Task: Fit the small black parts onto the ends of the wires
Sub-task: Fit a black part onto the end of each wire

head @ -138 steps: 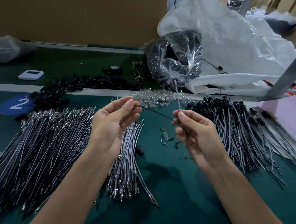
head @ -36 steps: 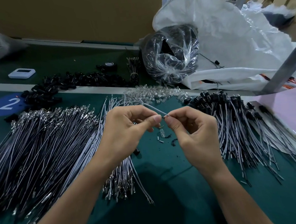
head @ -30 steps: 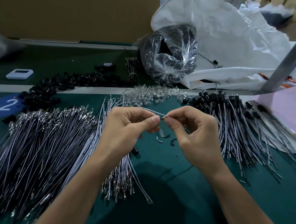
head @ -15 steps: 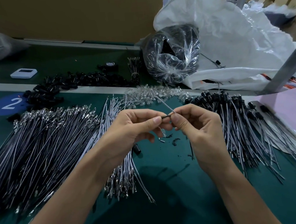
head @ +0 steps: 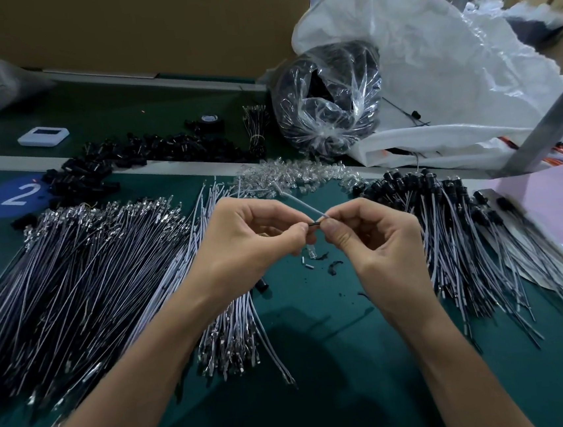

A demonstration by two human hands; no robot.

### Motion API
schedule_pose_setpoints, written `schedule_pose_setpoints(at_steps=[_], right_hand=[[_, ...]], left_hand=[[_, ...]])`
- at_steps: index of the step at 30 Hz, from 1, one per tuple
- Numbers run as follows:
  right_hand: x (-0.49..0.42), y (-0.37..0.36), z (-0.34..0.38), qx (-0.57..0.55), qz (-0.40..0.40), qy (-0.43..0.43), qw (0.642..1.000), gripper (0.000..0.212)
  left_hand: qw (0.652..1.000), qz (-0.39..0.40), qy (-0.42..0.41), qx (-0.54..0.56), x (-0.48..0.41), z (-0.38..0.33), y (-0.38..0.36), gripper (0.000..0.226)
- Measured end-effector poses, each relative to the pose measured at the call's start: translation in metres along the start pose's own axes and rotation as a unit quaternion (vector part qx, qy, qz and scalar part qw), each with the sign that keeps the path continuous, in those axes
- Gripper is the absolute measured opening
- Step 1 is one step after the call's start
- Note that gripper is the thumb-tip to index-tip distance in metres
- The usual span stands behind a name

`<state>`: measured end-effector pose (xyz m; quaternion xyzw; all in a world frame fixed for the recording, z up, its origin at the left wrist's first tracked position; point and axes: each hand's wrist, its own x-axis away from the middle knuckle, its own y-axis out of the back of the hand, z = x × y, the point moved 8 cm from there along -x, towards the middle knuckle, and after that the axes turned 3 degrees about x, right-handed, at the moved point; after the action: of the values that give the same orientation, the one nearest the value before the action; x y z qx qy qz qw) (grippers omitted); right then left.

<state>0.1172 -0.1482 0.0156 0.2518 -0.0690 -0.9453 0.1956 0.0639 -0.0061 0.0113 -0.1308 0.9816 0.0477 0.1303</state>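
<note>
While working fingertip to fingertip just above the green mat (head: 322, 364), pinching a small black part (head: 314, 224) between thumb and forefinger of the left hand (head: 251, 240), and pinching the near end of a white wire (head: 301, 205) between thumb and forefinger of the right hand (head: 375, 238). Curling the other fingers of both hands loosely, gripping nothing else. Holding the black part roughly crosswise, left to right, in the narrow gap between the two pinches. Letting the wire run up and leftward from the right pinch, away from the body. Judging the coming move as a short push along that crosswise line, with the left hand nearer the part and the right hand nearer the wire end. Hiding the joint itself behind the fingertips; not judging the seating. Noting bare wires (head: 91, 283) spreading to the left, fitted wires (head: 464, 230) fanning to the right, loose black parts (head: 130, 155) heaping beyond.
</note>
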Motion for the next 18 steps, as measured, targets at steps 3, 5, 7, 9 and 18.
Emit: schedule_pose_setpoints(at_steps=[3,5,7,9,18], right_hand=[[0.0,-0.002,-0.001,0.015,-0.001,0.004,1.0,0.009],[0.0,-0.003,-0.001,0.029,-0.004,0.011,1.0,0.008],[0.0,-0.003,0.0,0.036,-0.009,0.016,0.999,0.009],[0.001,-0.003,0.001,0.043,-0.017,0.02,0.999,0.009],[0.008,-0.004,0.014,0.098,-0.07,0.078,0.99,0.008]], left_hand=[[0.999,-0.03,-0.005,-0.023,0.0,0.001,0.003,0.023],[0.998,-0.045,-0.016,-0.029,0.001,0.0,0.003,0.019],[0.997,-0.057,-0.032,-0.039,0.001,-0.002,0.003,0.013],[0.995,-0.075,-0.044,-0.047,0.002,-0.003,0.004,0.013],[0.991,-0.131,-0.025,-0.013,0.004,0.002,0.008,0.008]])
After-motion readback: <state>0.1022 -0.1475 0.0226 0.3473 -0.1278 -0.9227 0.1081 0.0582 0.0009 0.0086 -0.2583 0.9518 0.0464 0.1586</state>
